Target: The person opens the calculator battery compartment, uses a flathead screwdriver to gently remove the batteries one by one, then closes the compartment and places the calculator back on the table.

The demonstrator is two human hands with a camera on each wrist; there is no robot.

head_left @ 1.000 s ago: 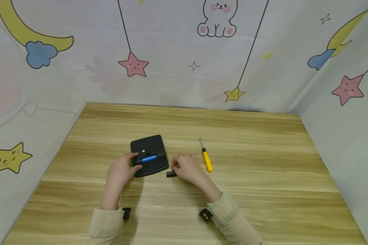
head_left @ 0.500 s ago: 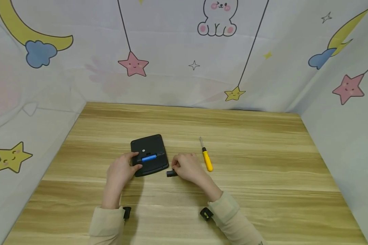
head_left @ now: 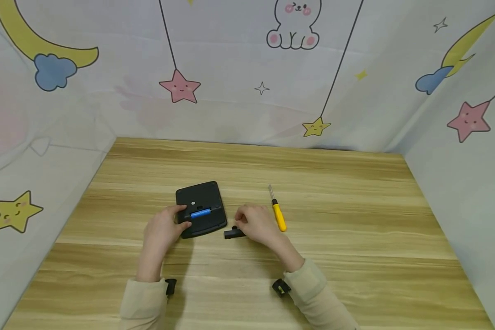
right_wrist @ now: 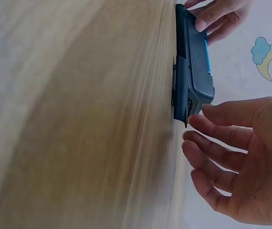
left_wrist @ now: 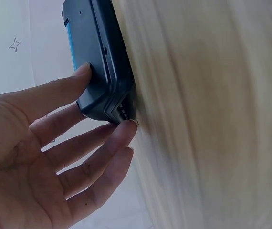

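Observation:
A black calculator (head_left: 202, 197) lies face down, its battery slot uncovered with a blue battery (head_left: 200, 213) inside. My left hand (head_left: 163, 229) holds its left edge; in the left wrist view the thumb (left_wrist: 82, 71) presses on the back while other fingers reach the side. Just off the calculator's near right corner lies a small black battery cover (head_left: 233, 234), its right end hidden by my right hand (head_left: 257, 224). In the right wrist view, that hand's loosely bent fingers (right_wrist: 217, 150) are right by the end of the cover (right_wrist: 180, 90), with nothing gripped.
A screwdriver (head_left: 278, 215) with a yellow handle lies right of my right hand, tip pointing away. The wooden table (head_left: 354, 206) is bordered at the back and sides by a printed cloth (head_left: 231, 114).
My right hand has let go of the battery cover and drawn slightly right, showing more of it. My left hand and the calculator stay where they were.

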